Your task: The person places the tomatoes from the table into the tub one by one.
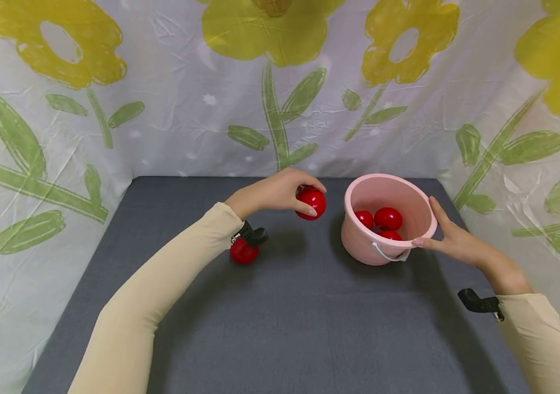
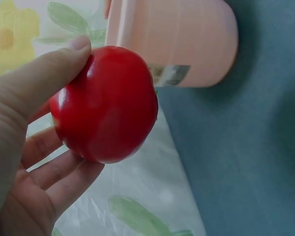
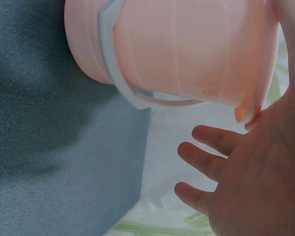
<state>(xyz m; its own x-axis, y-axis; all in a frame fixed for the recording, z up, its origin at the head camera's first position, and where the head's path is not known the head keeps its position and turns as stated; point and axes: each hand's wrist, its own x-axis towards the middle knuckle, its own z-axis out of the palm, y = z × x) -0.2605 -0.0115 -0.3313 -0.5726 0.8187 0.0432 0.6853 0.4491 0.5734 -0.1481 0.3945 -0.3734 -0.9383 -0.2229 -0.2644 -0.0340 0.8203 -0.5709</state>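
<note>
My left hand (image 1: 282, 191) holds a red tomato (image 1: 313, 203) between thumb and fingers, above the table and left of the pink bucket (image 1: 359, 241). In the left wrist view, the glossy tomato (image 2: 108, 105) shows a bit of green at its far side. Three tomatoes (image 1: 388, 219) are visible inside the bucket. My right hand (image 1: 462, 246) touches the bucket's right rim with thumb and index finger. The right wrist view shows its other fingers (image 3: 204, 162) straight and spread, apart from the bucket wall. Another tomato (image 1: 244, 251) lies on the table, partly hidden by the left wrist's camera.
A dark grey cloth covers the table (image 1: 280, 323). Flower-printed curtains (image 1: 176, 109) hang along the back and both sides. The bucket's pale handle (image 1: 390, 256) hangs down at its front.
</note>
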